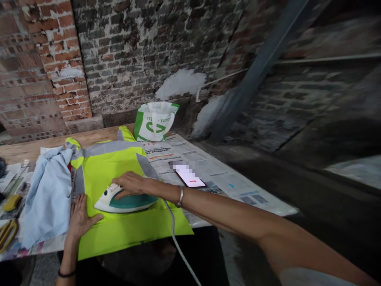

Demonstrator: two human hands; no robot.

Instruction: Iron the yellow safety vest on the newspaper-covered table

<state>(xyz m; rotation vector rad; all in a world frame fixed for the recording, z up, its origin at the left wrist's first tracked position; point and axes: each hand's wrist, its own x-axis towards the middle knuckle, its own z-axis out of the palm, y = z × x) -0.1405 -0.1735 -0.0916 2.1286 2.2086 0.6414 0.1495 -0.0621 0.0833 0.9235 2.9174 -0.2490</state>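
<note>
A neon yellow shirt with grey panels (pixel 104 167) is spread over the table, its lower edge hanging past the front. My right hand (pixel 129 184) is wrapped round the handle of a white and teal clothes iron (pixel 131 203), which rests flat on the shirt with its tip to the left. From the iron's rear a pale cord (pixel 174 230) runs down toward me. Left of the iron, my left hand (pixel 81 218) lies flat with fingers spread on the shirt's left edge. Beside that hand is a crumpled light blue cloth (pixel 49 194).
Newspaper (pixel 238 192) covers the table. A lit phone (pixel 190 176) lies right of the shirt, and a white and green bag (pixel 154 121) stands at the back. Yellow-handled scissors (pixel 8 234) and a yellow object (pixel 12 202) are at far left. Brick walls (pixel 133 51) rise behind.
</note>
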